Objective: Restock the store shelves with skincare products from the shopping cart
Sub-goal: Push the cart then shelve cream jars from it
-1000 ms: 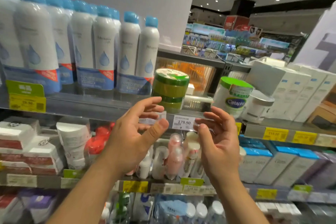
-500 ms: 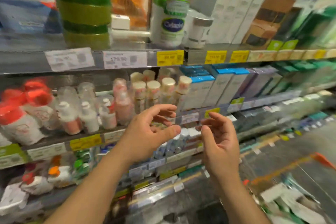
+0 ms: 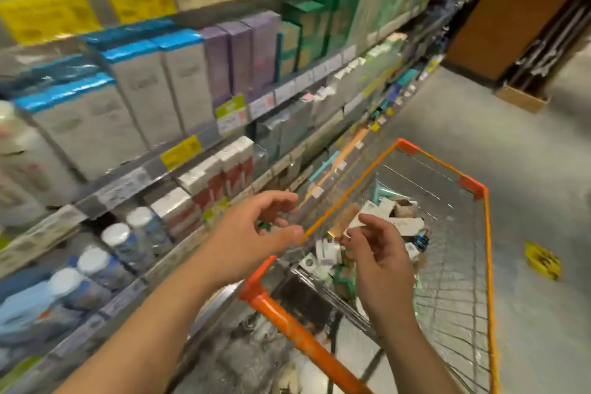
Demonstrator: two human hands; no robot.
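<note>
Risk, shelving (image 3: pixel 198 157): boxes packed tight along the edges; a blind reach back could knock 1 off.
Risk, shopping cart (image 3: pixel 476 189): mixed jumble inside; the wrong item may get grabbed, judged from blur and clutter.
Skincare products (image 3: pixel 396 217): loose small boxes in the cart basket.
Floor (image 3: pixel 511 144): grey, smooth; yellow scrap (image 3: pixel 543 261) lying right of the cart.
Left hand (image 3: pixel 249 240): empty, fingers loosely spread, near the cart's rim.
Right hand (image 3: pixel 380 253): empty, fingers relaxed, over the basket.

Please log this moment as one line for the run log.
left hand empty | right hand empty | both above shopping cart
</note>
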